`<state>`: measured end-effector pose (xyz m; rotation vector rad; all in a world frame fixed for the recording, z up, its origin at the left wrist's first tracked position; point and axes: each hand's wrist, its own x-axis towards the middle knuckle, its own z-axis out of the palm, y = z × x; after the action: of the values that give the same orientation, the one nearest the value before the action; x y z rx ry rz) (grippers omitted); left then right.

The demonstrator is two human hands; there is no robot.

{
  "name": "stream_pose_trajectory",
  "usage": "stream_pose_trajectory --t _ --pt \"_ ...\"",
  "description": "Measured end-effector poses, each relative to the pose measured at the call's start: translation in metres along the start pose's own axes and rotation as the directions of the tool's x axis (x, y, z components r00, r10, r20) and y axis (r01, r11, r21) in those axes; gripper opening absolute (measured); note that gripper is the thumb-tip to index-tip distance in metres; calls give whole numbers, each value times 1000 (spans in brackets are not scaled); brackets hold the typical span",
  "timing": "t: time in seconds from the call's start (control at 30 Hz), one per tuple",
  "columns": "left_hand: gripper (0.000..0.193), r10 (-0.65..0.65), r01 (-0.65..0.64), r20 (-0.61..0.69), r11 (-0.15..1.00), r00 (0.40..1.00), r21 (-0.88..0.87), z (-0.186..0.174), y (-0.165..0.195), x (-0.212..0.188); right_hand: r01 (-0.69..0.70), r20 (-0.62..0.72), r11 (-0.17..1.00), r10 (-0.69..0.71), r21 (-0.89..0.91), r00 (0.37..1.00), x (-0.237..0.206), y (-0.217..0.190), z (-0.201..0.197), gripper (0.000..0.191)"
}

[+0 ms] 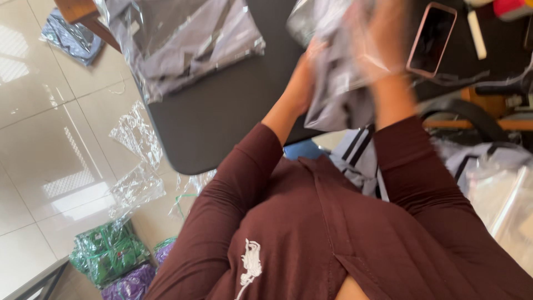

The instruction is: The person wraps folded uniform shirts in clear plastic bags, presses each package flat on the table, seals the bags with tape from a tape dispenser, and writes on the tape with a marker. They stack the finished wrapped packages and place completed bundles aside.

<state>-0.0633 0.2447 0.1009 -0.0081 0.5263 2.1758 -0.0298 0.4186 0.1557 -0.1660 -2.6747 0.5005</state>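
Both my hands are raised over the black table (222,116) and blurred by motion. My left hand (302,83) grips the lower left side of a grey garment in a clear plastic bag (336,83). Higher up on the same bag, my right hand (380,39) is closed on its right side. The bagged garment hangs crumpled between the two hands, above the table's near edge. My sleeves are dark maroon.
A pile of bagged grey garments (183,39) lies at the table's far left. A phone (432,39) lies face up at the right. Empty clear bags (136,161) and green and purple packs (111,255) lie on the tiled floor. More bagged clothing (499,189) sits at right.
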Motion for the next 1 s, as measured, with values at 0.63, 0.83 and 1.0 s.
stream_pose_trajectory --t 0.63,0.83,1.0 --pt "85 34 -14 -571 999 820 40 -122 -21 -20 261 397 944 -322 200 859 -48 -11 99 68" --pt "88 -163 248 -327 939 931 237 -19 -4 6 -81 369 930 -62 360 927 -51 20 99 74" --pt "76 -140 -176 274 484 951 857 90 38 3 -560 637 -313 268 767 723 -24 56 83 73"
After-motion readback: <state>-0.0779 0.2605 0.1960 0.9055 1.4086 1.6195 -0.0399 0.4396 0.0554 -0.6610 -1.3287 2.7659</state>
